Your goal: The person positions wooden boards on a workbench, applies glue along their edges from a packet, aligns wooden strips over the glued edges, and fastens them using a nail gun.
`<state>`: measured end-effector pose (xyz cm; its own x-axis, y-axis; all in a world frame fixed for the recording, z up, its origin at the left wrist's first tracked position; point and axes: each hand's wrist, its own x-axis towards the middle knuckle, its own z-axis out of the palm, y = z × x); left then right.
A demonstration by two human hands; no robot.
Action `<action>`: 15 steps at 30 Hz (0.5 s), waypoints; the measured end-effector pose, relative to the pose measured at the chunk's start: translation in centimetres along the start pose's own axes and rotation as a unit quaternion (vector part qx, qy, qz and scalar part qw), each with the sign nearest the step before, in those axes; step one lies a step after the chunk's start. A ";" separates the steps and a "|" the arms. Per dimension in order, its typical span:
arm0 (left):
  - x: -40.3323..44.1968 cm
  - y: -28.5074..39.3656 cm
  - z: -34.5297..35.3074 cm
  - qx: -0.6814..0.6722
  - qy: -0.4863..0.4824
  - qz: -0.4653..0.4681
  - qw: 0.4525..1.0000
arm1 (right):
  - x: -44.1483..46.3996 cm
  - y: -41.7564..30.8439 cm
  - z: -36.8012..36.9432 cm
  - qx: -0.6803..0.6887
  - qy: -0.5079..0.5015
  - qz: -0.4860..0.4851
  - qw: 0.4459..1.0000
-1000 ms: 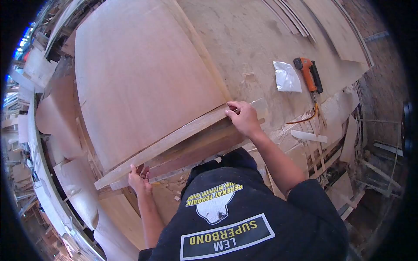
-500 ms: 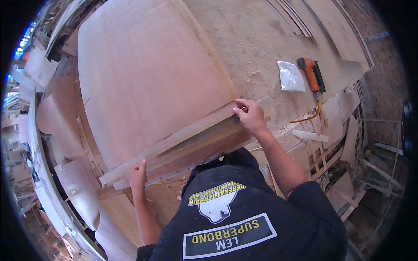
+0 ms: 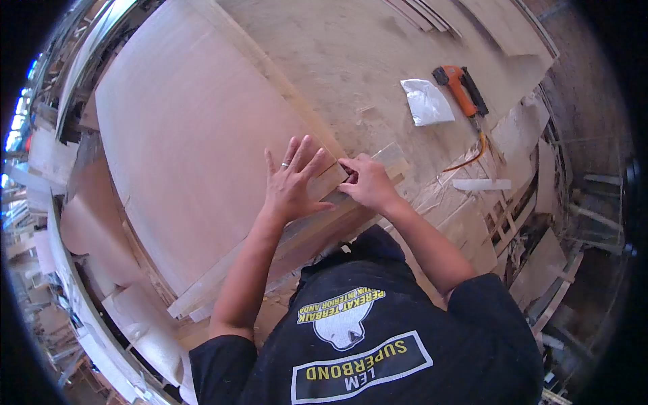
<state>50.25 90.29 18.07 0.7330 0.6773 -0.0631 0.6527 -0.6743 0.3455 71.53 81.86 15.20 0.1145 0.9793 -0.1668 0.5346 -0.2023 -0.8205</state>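
Note:
A large pinkish plywood panel (image 3: pixel 196 148) lies flat on the workbench in front of me. A pale wooden strip (image 3: pixel 329 181) runs along its near edge. My left hand (image 3: pixel 294 181) rests over the panel's near right corner, fingers spread and a ring on one of them. Beside it, my right hand (image 3: pixel 368 181) has its thumb and fingers closed around the strip's right end at the corner. More wooden pieces (image 3: pixel 297 246) are layered below the strip, close to my body.
An orange nail gun (image 3: pixel 460 91) with a hose lies on the bench at right, beside a white packet (image 3: pixel 427 102). Thin strips (image 3: pixel 422 15) and a board (image 3: pixel 503 27) are at the far right. Offcuts and a curved sheet (image 3: pixel 138 320) surround the bench.
My left hand has left the strip's left end and moved right onto the panel's corner, opening its fingers. My right hand stays at the right end. The view has shifted slightly.

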 end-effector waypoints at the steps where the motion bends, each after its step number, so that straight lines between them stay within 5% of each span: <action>1: 0.1 -0.5 0.7 0.002 -0.025 -0.003 1.000 | -0.1 -0.1 -0.2 -0.002 0.003 -0.010 1.000; 15: 0.3 -1.6 2.6 0.000 -0.014 0.005 1.000 | 0.4 0.7 -0.2 0.041 -0.006 -0.004 0.999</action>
<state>49.94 90.79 15.10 0.7446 0.6620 -0.0855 0.6453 -0.6810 0.3463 72.12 82.12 14.65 0.0998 0.9811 -0.1658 0.4650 -0.1933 -0.8640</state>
